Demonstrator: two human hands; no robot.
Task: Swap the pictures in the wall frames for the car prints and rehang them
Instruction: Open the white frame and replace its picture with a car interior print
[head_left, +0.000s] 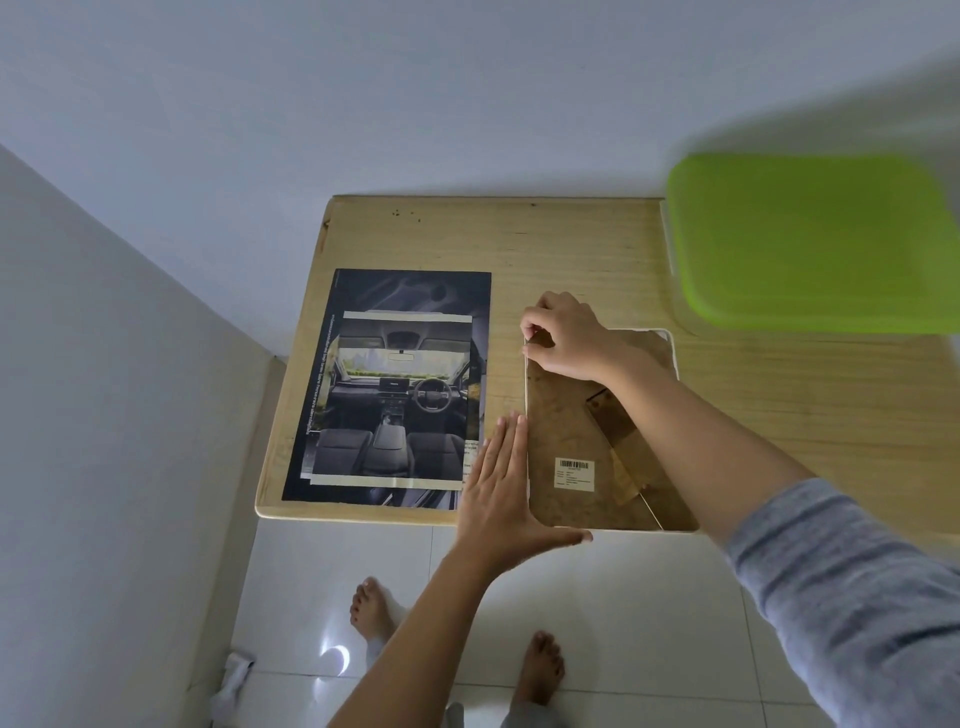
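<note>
Left grip (506, 483) flat, fingers straight; right grip (563, 335) curled, pinching

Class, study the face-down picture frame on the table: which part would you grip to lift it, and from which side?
Its near short edge, from the front. The picture frame lies flat, face down, but that edge seems to overhang the table slightly, leaving room for fingers beneath, beside the left hand.

Single head-worn wide-angle view, facing steeply down, close over table (571, 244).

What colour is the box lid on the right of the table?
The lid is lime green; head view.
</note>
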